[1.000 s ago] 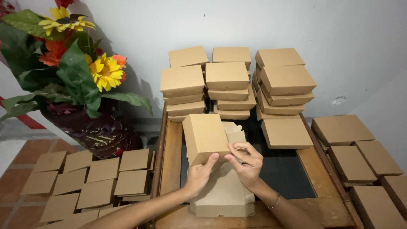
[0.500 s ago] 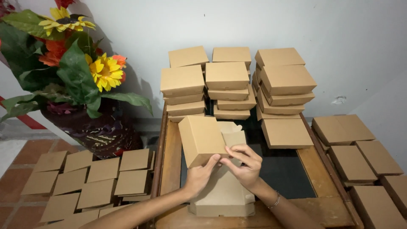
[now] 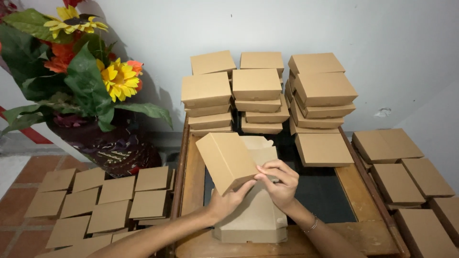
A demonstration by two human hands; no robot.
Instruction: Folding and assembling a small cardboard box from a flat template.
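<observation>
I see one half-folded kraft cardboard box (image 3: 228,161) in the hands, raised over the near middle of the wooden table (image 3: 193,169), its lid tilted up to the left. My left hand (image 3: 224,203) is closed around the box's lower edge from underneath, thumb up against the lid. My right hand (image 3: 279,184) pinches a flap at the box's right side, fingers curled tight on the cardboard. Directly under both hands lies one flat unfolded blank (image 3: 253,222), touching the table's near edge.

Behind the box I count three stacks of finished boxes: the left stack (image 3: 206,93), the middle stack (image 3: 258,91) and the right stack (image 3: 320,88). Each shows about four or five boxes, though the lower ones are partly hidden, so I cannot give an exact total. One single closed box (image 3: 322,149) sits alone in front of the right stack, on the table's dark inset panel (image 3: 325,191).

On the tiled floor (image 3: 14,196) to the left lie roughly a dozen flat cardboard pieces (image 3: 107,200) in overlapping rows. To the right are about six more closed boxes (image 3: 397,165), running out of frame. A dark vase of artificial flowers (image 3: 91,86) stands at the far left, near the table's corner. Nothing blocks the box except my own fingers.
</observation>
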